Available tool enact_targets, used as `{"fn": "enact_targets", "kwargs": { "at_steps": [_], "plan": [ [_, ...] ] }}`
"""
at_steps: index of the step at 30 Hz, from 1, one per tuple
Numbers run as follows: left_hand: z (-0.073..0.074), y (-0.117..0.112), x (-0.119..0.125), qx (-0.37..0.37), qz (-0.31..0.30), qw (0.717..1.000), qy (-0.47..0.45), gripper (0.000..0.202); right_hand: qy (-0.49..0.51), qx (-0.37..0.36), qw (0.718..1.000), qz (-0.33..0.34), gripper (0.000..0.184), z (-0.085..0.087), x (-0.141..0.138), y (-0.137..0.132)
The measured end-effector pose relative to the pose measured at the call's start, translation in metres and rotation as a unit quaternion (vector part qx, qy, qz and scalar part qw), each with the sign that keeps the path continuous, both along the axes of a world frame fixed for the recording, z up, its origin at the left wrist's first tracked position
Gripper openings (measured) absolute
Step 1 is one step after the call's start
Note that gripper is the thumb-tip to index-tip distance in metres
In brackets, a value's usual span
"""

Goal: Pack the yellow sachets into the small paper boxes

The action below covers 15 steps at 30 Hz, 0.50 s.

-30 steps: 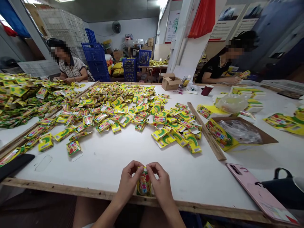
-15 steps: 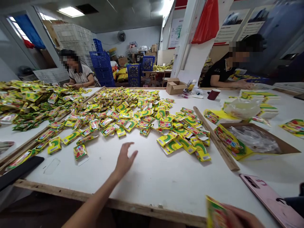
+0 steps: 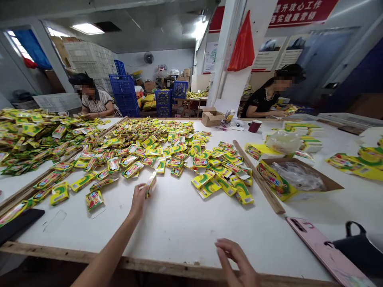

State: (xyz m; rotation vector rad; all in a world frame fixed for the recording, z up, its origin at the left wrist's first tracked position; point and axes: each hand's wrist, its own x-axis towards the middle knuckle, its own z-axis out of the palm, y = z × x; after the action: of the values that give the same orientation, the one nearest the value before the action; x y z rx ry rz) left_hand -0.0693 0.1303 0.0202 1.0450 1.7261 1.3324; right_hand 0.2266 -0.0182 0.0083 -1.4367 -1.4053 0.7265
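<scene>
My left hand [image 3: 139,199] grips a small flat candy box [image 3: 151,184] on its edge, just in front of the pile of yellow and green candy boxes [image 3: 143,151]. Low over the table's front edge, my right hand [image 3: 236,261] has its fingers apart and holds nothing. Between the hands lies the white tabletop [image 3: 176,223]. One box with an open flap [image 3: 94,200] lies by itself to the left of my left hand.
A wooden strip [image 3: 260,177] separates the pile from an open display carton [image 3: 295,179] holding clear plastic. A pink phone [image 3: 323,249] and a dark mug [image 3: 359,247] are at right, a black phone [image 3: 22,223] at left. Two people [image 3: 97,101] [image 3: 269,97] sit across the table.
My left hand, empty before, now grips a box from the pile's edge. The box in my right hand is gone from it, and that hand has moved left. The view has shifted slightly right.
</scene>
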Motion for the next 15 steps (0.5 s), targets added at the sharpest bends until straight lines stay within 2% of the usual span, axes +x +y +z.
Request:
{"fn": "enact_targets", "kwargs": {
  "at_steps": [2,3,4,5,7,9,12,15],
  "plan": [
    [-0.003,-0.041,0.015,0.002,-0.079,0.993,-0.083,0.049,0.082,-0.04,0.995,0.046,0.031,-0.006,-0.037,0.015],
    [-0.006,-0.06,0.024,0.002,-0.13,0.969,-0.209,0.05,0.134,-0.053,0.988,0.054,0.035,-0.007,-0.055,0.023],
    [-0.009,-0.077,0.033,-0.008,-0.161,0.942,-0.296,0.049,0.188,-0.054,0.979,0.052,0.041,-0.008,-0.073,0.029],
    [-0.011,-0.09,0.041,-0.02,-0.191,0.926,-0.324,0.046,0.235,-0.051,0.97,0.046,0.046,-0.008,-0.088,0.034],
    [-0.014,-0.106,0.053,-0.031,-0.233,0.925,-0.3,0.038,0.293,-0.041,0.955,0.029,0.051,-0.005,-0.11,0.04],
    [-0.013,-0.11,0.055,-0.012,-0.257,0.943,-0.211,0.034,0.293,-0.032,0.955,0.019,0.05,-0.001,-0.117,0.041],
    [-0.008,-0.106,0.05,0.058,-0.283,0.953,-0.093,0.043,0.201,-0.021,0.978,0.042,0.042,0.005,-0.109,0.038],
    [-0.006,-0.104,0.048,0.074,-0.335,0.937,-0.066,0.043,0.1,-0.015,0.992,0.081,0.034,0.005,-0.098,0.036]
  ]
}}
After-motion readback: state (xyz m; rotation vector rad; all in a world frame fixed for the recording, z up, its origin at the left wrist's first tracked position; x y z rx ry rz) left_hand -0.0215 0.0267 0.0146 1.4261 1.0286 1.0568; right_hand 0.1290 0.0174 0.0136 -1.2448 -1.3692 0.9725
